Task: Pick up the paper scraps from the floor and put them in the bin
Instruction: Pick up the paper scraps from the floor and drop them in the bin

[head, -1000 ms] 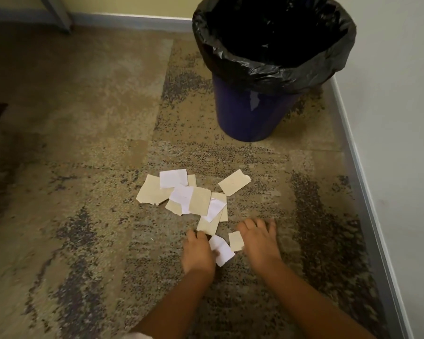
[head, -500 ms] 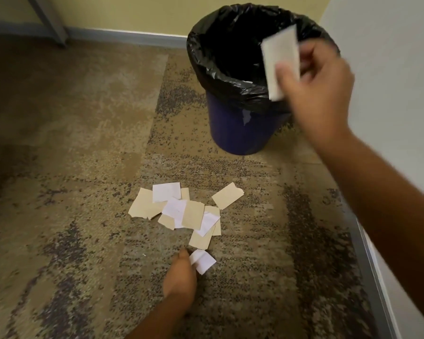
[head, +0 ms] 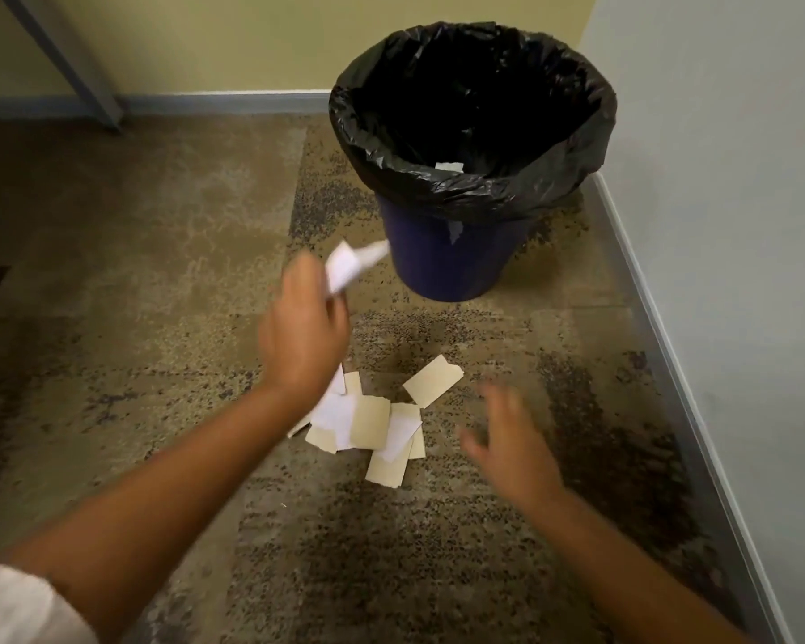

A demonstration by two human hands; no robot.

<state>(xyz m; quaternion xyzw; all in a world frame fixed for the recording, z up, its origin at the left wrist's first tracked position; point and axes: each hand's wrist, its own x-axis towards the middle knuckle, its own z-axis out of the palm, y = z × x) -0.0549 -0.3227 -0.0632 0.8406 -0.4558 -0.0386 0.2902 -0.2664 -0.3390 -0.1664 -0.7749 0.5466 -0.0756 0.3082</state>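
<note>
A blue bin (head: 447,258) lined with a black bag (head: 475,188) stands on the carpet at the upper right; a white scrap (head: 449,166) lies inside it. My left hand (head: 305,334) is raised above the floor, left of the bin, shut on a white paper scrap (head: 347,267). Below it, a pile of white and tan paper scraps (head: 375,425) lies on the carpet, partly hidden by my left wrist. One tan scrap (head: 433,381) lies apart to the right. My right hand (head: 512,439) is low beside the pile, fingers spread, holding nothing.
A pale wall with a grey baseboard (head: 670,364) runs along the right. A yellow wall (head: 252,44) closes the back, with a grey metal leg (head: 66,62) slanting down at the far left. Patterned brown carpet (head: 136,271) stretches to the left.
My right hand let its white scrap go into the bin and came back down beside the pile. My left hand rose from the floor toward the bin with a white scrap.
</note>
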